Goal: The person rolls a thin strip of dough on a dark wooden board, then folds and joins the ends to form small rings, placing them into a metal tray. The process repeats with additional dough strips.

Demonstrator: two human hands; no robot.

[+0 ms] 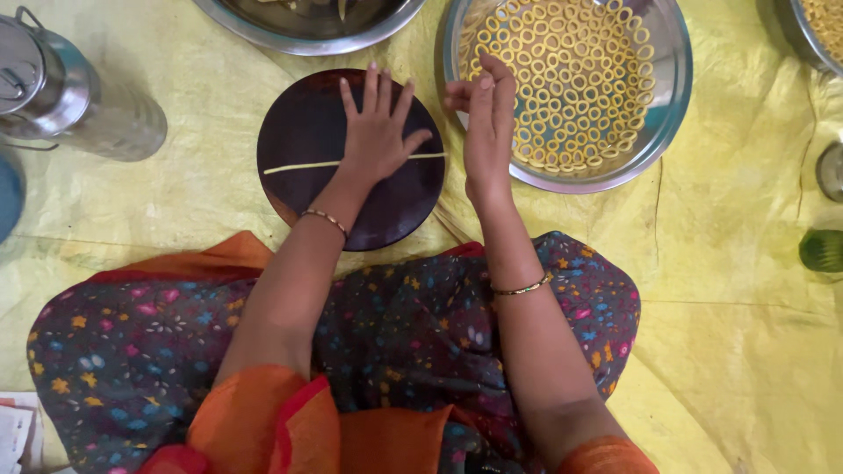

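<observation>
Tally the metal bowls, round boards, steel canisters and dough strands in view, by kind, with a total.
Metal bowls: 3 (ring-filled bowl, top bowl, corner bowl)
Dark round board: 1
Steel canister: 1
Dough strand: 1
Total: 6

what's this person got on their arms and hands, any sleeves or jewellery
Both forearms are bare. The left hand has a thin beaded bangle at the wrist; the right hand has a thin gold and green bangle. Short orange sleeves cover the upper arms. No rings can be made out.
</observation>
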